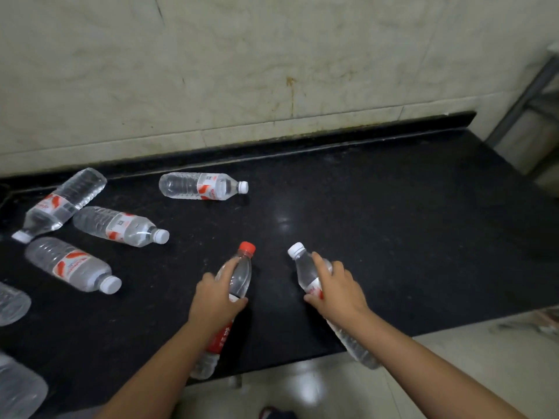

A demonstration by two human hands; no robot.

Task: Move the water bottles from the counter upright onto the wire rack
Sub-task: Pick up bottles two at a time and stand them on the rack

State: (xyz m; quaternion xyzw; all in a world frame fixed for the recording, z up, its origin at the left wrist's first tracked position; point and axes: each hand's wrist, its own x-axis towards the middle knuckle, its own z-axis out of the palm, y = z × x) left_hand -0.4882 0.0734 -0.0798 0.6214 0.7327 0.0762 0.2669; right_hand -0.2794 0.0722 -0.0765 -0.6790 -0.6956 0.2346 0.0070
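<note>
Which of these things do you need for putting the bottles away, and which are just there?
For the job:
- red-capped bottle, gripped by the left hand
- white-capped bottle, gripped by the right hand
- bottles lying on the counter, like this one

Just there:
- wall
- floor

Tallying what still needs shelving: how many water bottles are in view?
8. One in the left hand, one in the right hand. Four lie on the counter at left. Two are cut off at the left edge.

Clear glossy plastic bottles point(203, 186) w/ paper-look labels, polished speckled black stone counter point(393, 222), matt stained wall tiles point(272, 55)
</note>
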